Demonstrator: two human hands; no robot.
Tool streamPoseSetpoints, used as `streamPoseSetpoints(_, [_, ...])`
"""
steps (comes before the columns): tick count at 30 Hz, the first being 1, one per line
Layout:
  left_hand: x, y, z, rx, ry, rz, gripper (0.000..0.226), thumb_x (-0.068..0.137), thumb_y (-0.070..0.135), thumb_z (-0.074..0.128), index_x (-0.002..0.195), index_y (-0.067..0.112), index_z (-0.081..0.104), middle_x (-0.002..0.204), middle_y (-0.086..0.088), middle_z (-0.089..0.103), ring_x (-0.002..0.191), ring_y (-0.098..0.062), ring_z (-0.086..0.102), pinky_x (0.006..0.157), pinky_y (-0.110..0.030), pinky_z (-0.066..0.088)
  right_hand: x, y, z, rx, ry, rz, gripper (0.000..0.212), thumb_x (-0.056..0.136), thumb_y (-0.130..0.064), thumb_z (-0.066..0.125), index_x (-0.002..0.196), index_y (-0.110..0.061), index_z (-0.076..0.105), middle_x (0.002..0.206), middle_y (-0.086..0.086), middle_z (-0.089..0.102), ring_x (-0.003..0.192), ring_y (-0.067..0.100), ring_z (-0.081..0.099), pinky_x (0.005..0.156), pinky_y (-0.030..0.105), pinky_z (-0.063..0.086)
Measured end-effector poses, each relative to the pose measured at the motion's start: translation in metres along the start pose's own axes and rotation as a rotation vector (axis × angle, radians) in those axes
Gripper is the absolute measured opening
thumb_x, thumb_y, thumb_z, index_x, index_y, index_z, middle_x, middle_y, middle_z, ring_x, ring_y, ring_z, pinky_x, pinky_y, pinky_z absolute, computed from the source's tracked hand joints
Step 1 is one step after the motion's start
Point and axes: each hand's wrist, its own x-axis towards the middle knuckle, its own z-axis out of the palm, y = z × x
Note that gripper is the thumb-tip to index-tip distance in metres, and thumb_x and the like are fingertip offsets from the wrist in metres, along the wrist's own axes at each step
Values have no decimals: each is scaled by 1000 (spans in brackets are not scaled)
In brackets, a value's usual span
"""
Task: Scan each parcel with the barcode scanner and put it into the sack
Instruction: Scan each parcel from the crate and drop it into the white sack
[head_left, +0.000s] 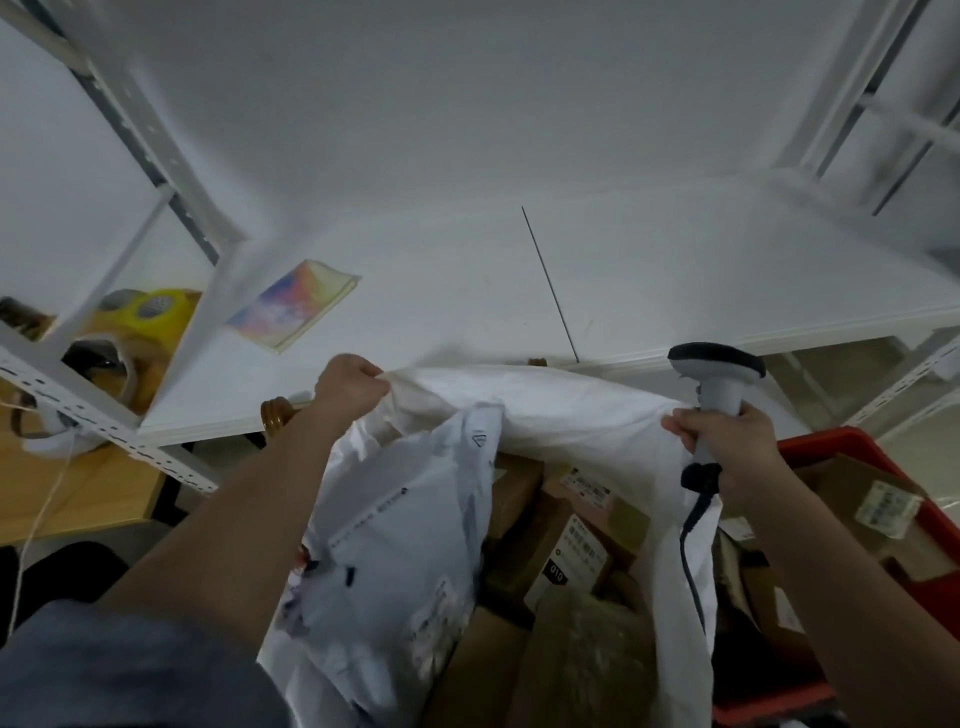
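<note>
A white woven sack hangs open below me. My left hand is fisted on its rim at the left. My right hand grips the grey barcode scanner by its handle and pinches the sack's rim at the right; the scanner's black cable trails down. Inside the sack lie a white plastic mailer and several brown cardboard parcels with labels.
A white shelf board runs just beyond the sack, with a colourful booklet on it. Metal rack posts stand left and right. A red crate with cardboard parcels sits at the right. Yellow tape rolls lie at the left.
</note>
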Motion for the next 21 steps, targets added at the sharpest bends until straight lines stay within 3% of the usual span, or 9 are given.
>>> streamPoseSetpoints(4, [0,-13,0,-142,-81,-99,29,90,15,61,119,12,61,114,-4,54,99,-22,50,80,-32,40,5,0,-6,-29,4,22,18,88,1,70,101,-2,59,84,16,69,70,14,69,56,16,56])
streamPoseSetpoints(7, [-9,-19,-14,-169,-132,-148,12,88,24,60,89,12,63,95,-6,57,78,-20,51,66,-30,37,8,3,-12,-84,19,41,22,87,1,71,107,3,60,80,17,68,66,15,64,58,20,54])
streamPoseSetpoints(10, [-15,-34,-36,-1,-276,-251,19,76,26,62,82,9,55,80,-10,50,68,-23,45,62,-30,32,9,6,-17,-184,31,68,26,84,0,73,104,13,62,75,18,66,55,18,58,60,26,50])
streamPoseSetpoints(12, [-21,-42,-48,188,-313,-276,23,79,24,68,80,8,52,75,-10,47,64,-24,47,56,-29,35,7,7,-18,-191,35,103,22,84,-1,74,99,8,61,74,18,64,44,13,60,46,20,49])
streamPoseSetpoints(14, [-24,-45,-53,359,-223,-176,26,86,26,69,89,2,60,83,-14,59,77,-28,61,59,-29,44,6,5,-18,-165,49,92,19,84,1,75,96,5,60,74,16,63,47,14,60,45,20,50])
streamPoseSetpoints(15, [-26,-44,-55,351,-72,-91,29,87,27,69,96,0,65,89,-15,64,87,-29,65,66,-29,47,5,3,-18,-155,61,60,20,83,1,76,95,4,61,73,15,64,50,14,60,50,22,51])
streamPoseSetpoints(16, [-26,-41,-59,274,74,-50,28,84,24,74,96,-1,69,89,-15,67,89,-29,67,71,-30,48,6,1,-19,-154,74,18,21,82,1,77,96,3,61,73,13,65,50,12,60,53,23,50])
streamPoseSetpoints(18, [-28,-38,-67,-2,296,-31,23,71,14,86,87,3,74,86,-16,70,74,-24,65,73,-31,51,4,-2,-22,-146,101,-41,20,81,0,77,91,0,60,74,11,65,49,8,59,49,21,49])
streamPoseSetpoints(21, [-42,-34,-68,-113,245,-17,30,67,13,88,92,5,74,93,-11,70,74,-19,62,73,-28,48,-2,5,-31,-110,84,-15,18,81,-2,78,86,-2,60,77,13,66,57,12,60,50,20,49])
